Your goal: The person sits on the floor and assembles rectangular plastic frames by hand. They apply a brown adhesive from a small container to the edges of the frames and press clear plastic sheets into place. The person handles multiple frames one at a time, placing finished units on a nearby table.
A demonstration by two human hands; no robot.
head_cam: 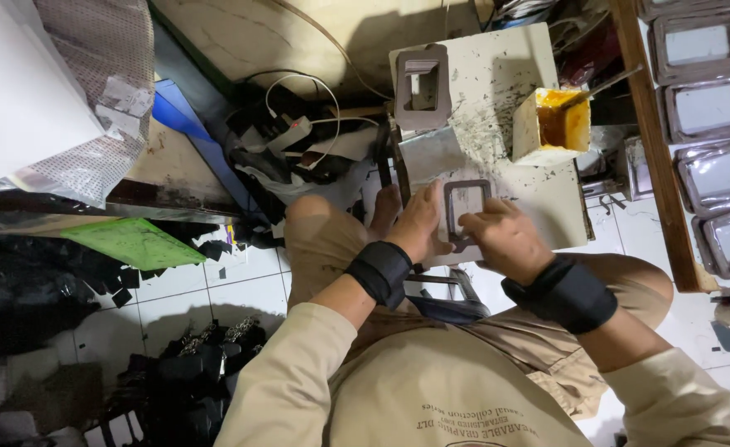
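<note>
Nearest to us, we wore a beige shirt and a black wrist wrap on each arm. Our left hand [419, 223] pressed against the left edge of a dark rectangular frame piece [467, 207], its grip curled shut on that side. Our right hand [507, 240] lay over the frame's lower right corner, fingers bent down upon it, gripping it too. The frame lay flat at the near edge of a small, scuffed white tabletop [497, 91]. Further along stood a square tub of orange glue [554, 124] with a stick resting in it, and at the far left corner, a second brown frame [423, 87]. To the right, well apart, finished frames [713, 141] lined a wooden shelf
</note>
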